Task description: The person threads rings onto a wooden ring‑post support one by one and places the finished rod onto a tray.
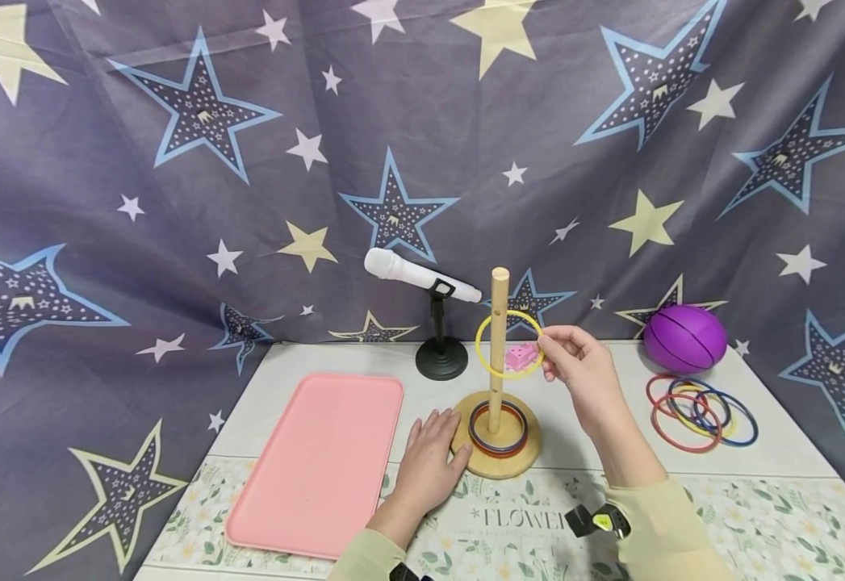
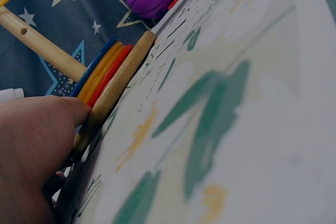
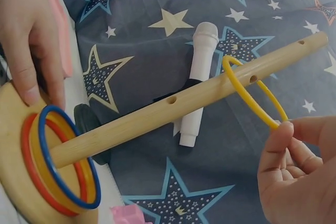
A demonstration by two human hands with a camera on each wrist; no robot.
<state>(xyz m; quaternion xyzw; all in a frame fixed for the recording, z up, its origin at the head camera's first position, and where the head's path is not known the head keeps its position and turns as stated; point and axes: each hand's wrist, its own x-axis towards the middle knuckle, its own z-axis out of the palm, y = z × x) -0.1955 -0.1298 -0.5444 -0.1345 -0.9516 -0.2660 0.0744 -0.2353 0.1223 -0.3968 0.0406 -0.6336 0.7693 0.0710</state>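
A wooden peg (image 1: pixel 499 347) stands upright on a round wooden base (image 1: pixel 527 456). Low around it lie stacked rings: a blue ring (image 3: pixel 47 158) on top, yellow (image 2: pixel 100 72) and red (image 3: pixel 31 166) beneath. My right hand (image 1: pixel 582 375) pinches a yellow ring (image 3: pixel 252 106) between thumb and fingertips at its right side. That ring encircles the peg's upper half, well above the stack. My left hand (image 1: pixel 429 464) rests at the base's left edge, fingers stretched forward and thumb (image 2: pixel 79 109) on the rim near the stack.
A pink tray (image 1: pixel 320 468) lies at left. Behind the peg stand a white microphone (image 1: pixel 422 274) on a black stand (image 1: pixel 441 359) and a small pink object (image 1: pixel 521 356). At right are a purple ball (image 1: pixel 684 339) and several loose rings (image 1: pixel 716 442). A star-patterned cloth (image 1: pixel 393 105) hangs behind.
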